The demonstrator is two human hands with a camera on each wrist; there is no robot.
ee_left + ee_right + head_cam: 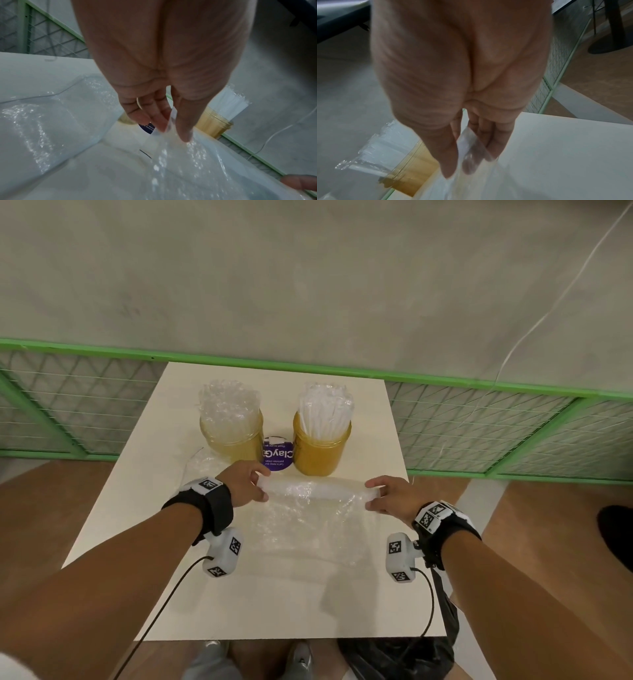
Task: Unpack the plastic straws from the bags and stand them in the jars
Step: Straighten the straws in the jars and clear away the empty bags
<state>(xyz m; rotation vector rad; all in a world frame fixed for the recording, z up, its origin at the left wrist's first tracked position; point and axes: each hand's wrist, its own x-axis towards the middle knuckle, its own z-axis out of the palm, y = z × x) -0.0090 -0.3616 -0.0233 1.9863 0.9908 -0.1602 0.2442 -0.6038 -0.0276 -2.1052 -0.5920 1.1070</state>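
Note:
A clear plastic bag [308, 508] is stretched between my hands above the white table [274, 594]. My left hand [260, 484] pinches its left top corner and my right hand [373, 491] pinches the right one. The wrist views show thumb and fingers closed on the film: left hand [169, 128], right hand [458, 170]. I cannot tell if straws are inside the bag. Behind it stand two amber jars. The left jar [233, 436] holds clear-wrapped straws [227, 405]. The right jar [320, 450] holds white straws [323, 409].
A purple round label [278, 455] lies between the jars. Another clear bag [202, 463] lies flat on the table behind my left hand. A black bag [411, 655] hangs at the table's near right corner. A green mesh fence [479, 419] runs behind the table.

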